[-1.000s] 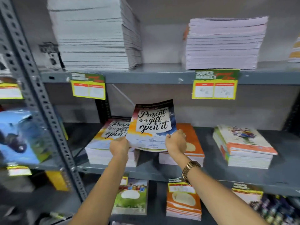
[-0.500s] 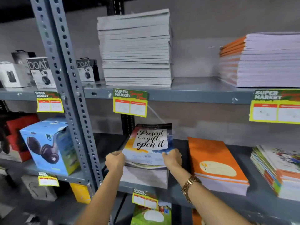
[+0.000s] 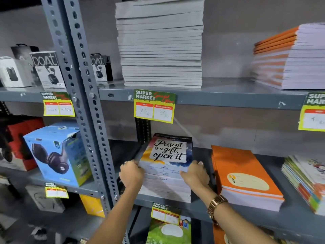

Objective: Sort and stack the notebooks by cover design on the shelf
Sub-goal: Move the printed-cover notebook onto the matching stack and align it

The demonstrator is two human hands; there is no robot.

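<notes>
A stack of notebooks with the "Present is a gift, open it" cover rests on the middle shelf, just right of the grey upright. My left hand grips the stack's left front corner and my right hand presses against its right front edge. Right of it stands a stack of orange notebooks. A pile with multicoloured covers sits at the far right of the same shelf.
Above, a tall grey-edged notebook stack and an orange-and-white stack fill the upper shelf. Yellow price tags hang from the shelf edges. A perforated steel upright divides off a bay with headphone boxes. A green-cover notebook lies below.
The notebooks held tilted in the air a second ago now lie flat on the left stack. Both hands have come down to the stack's front corners. The camera has shifted left and closer.
</notes>
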